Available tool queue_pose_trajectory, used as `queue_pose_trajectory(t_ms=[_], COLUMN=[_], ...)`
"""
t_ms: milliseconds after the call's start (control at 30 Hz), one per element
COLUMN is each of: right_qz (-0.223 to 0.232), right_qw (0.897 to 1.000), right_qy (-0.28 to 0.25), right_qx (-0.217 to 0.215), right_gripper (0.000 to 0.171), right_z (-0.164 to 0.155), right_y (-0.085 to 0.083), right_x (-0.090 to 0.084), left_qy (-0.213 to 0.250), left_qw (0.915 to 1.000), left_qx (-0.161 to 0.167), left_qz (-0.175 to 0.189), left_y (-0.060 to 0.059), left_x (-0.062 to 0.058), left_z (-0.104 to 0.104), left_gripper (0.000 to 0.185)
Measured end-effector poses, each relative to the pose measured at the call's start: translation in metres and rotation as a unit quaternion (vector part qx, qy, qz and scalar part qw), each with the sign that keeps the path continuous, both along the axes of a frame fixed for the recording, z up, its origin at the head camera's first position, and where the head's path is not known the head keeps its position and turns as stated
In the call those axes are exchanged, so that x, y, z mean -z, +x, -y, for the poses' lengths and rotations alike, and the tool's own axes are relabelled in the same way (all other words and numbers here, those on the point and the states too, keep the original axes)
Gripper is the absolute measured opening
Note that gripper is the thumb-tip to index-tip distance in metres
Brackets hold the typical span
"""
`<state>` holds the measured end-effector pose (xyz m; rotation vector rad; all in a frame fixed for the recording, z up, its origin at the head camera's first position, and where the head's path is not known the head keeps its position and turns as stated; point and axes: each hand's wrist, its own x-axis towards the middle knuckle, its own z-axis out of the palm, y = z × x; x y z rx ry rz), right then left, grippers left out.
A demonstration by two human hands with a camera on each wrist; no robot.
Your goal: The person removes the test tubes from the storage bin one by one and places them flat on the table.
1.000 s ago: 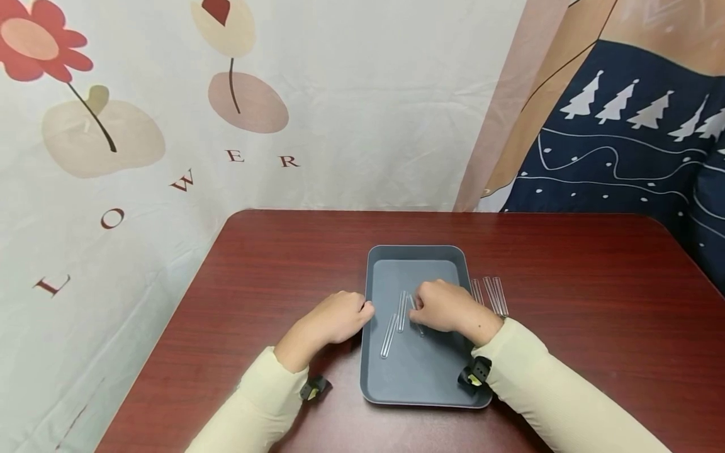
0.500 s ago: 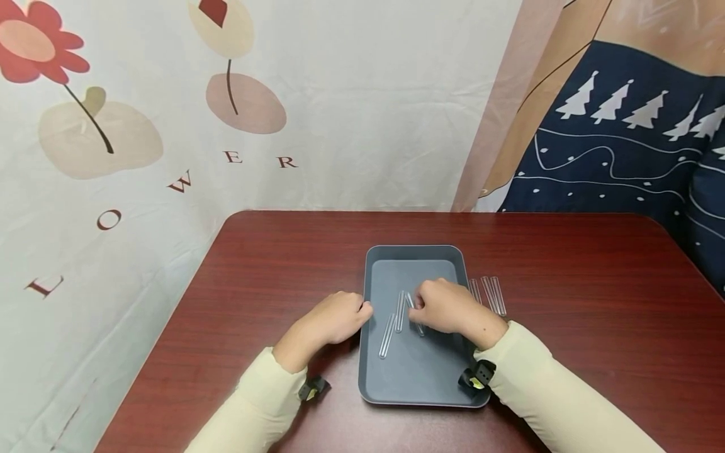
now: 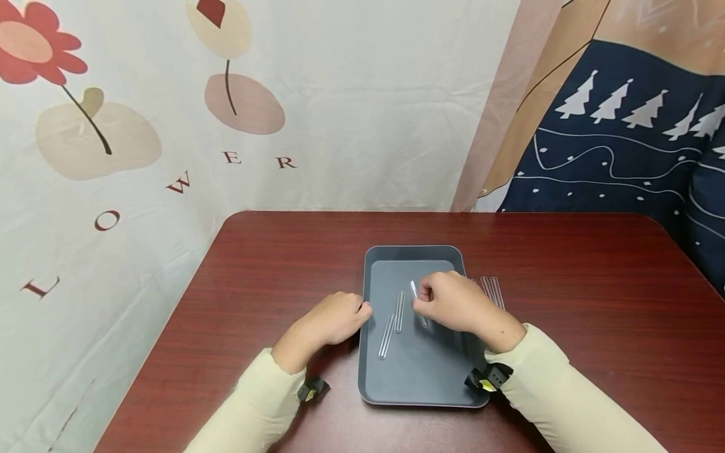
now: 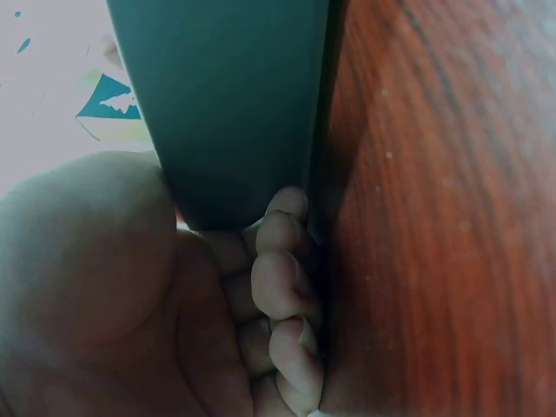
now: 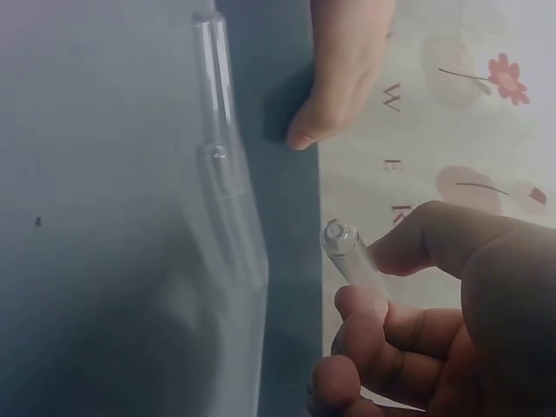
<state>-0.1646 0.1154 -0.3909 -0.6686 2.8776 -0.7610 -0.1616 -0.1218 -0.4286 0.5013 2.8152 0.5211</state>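
Head view. Grey tray (image 3: 417,377) on a red-brown table (image 3: 566,352). Right hand (image 3: 453,305) over the tray, fingers curled, pinching one clear glass tube (image 3: 415,290) whose open end sticks out past the thumb; its far end shows below the fingers. Two loose tubes (image 3: 393,324) lie flat in the tray, just to the thumb side of that hand and apart from it. Further tubes on the table (image 3: 493,290) lie beyond the back of the right hand, outside the tray's rim; the hand hides part of them, so their number cannot be told. Left hand (image 3: 334,318), fingers curled, at the tray's left edge.

Left wrist view. Left hand's fingertips (image 4: 291,278) bunched together, tucked against the tray's side wall (image 4: 234,113) where it meets the table.

Right wrist view. Held tube (image 5: 347,252) pinched between thumb and fingers (image 5: 373,321), lifted clear of the tray floor; the two loose tubes (image 5: 221,156) lie end to end beyond the fingertips.

Judged progress: two tubes delivered, one in hand, the table group remaining.
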Motion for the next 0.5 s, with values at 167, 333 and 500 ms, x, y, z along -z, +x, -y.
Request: queue_pose_trajectory(t_ms=[167, 333, 500], right_qz=[-0.013, -0.012, -0.006], right_qw=[1.000, 1.000, 1.000], right_qy=[-0.009, -0.014, -0.018], right_qx=[0.003, 0.001, 0.001], right_gripper=[0.022, 0.021, 0.021], right_z=[-0.003, -0.005, -0.007], right_y=[0.002, 0.003, 0.005], right_x=[-0.006, -0.009, -0.013], left_qy=[0.002, 0.000, -0.001], left_qw=[1.0000, 1.0000, 1.0000], left_qx=[-0.001, -0.001, -0.003], left_qz=[0.001, 0.002, 0.003], left_y=[0.000, 0.001, 0.001], left_x=[-0.001, -0.001, 0.000], left_z=[-0.001, 0.000, 0.000], left_gripper=[0.040, 0.040, 0.040])
